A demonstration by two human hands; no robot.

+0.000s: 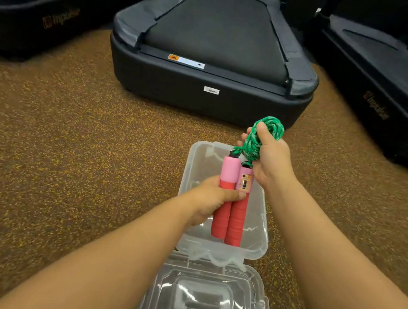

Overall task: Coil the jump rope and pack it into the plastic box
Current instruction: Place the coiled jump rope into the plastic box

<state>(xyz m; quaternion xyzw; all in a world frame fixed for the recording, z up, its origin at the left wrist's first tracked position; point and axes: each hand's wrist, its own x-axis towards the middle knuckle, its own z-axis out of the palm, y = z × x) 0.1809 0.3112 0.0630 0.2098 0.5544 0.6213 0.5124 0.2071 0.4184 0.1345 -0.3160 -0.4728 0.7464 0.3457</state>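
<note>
Rope (266, 133) (braided, green) bunched in right hand (271, 159); foam handles (230, 203) seemingly left-held.

**What the view hides**

The left hand (214, 198) wraps both red handles (228, 218), so their middles vanish under its fingers (233, 196). Most of the green rope (263, 135) is buried behind the right hand (269, 159) and its thumb. The clear lid (206, 302) is cut by the bottom edge. Small treadmill labels (211, 90) are unreadable.

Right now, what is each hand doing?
Left hand: closed around both jump rope handles.
Right hand: closed on the coiled green rope.
</note>
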